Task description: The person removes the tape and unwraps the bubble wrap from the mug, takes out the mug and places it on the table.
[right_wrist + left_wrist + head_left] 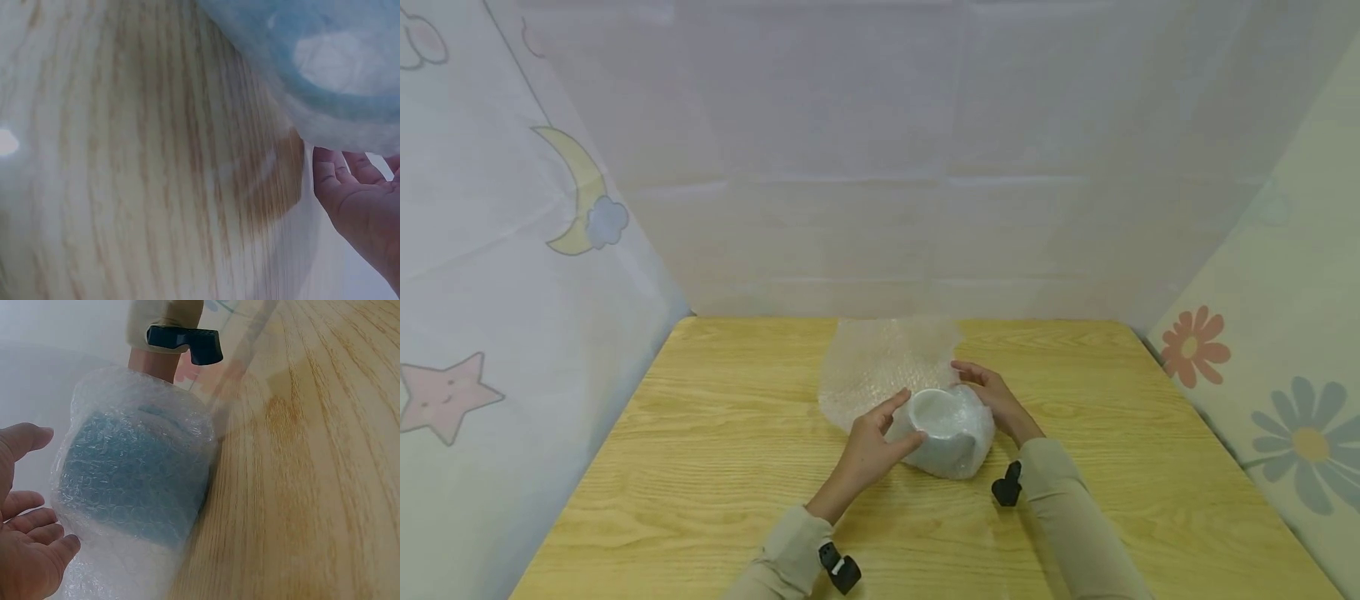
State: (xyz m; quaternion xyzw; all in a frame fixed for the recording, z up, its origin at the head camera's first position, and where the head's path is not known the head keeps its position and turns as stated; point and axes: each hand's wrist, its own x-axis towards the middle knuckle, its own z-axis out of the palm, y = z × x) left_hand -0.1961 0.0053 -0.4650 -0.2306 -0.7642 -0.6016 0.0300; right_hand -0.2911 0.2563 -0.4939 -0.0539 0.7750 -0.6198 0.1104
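A pale blue mug (951,450) with a white inside stands on the table, partly rolled in bubble wrap (880,367); the wrap's loose end lies flat behind it. Through the plastic the mug's body (125,475) shows blurred. My left hand (868,454) is at its left side, thumb and fingers spread, fingertips right at the wrap. On the far right side, my right hand (996,400) reaches round the wrapped mug, fingers extended and lightly bent. In the right wrist view those fingers (347,178) lie just under the plastic's edge.
The wood-grain table (715,467) extends on both sides of the mug. Behind it hangs a pale creased sheet (910,167), with patterned sheets at left and right. A small black device (840,568) is strapped at each wrist.
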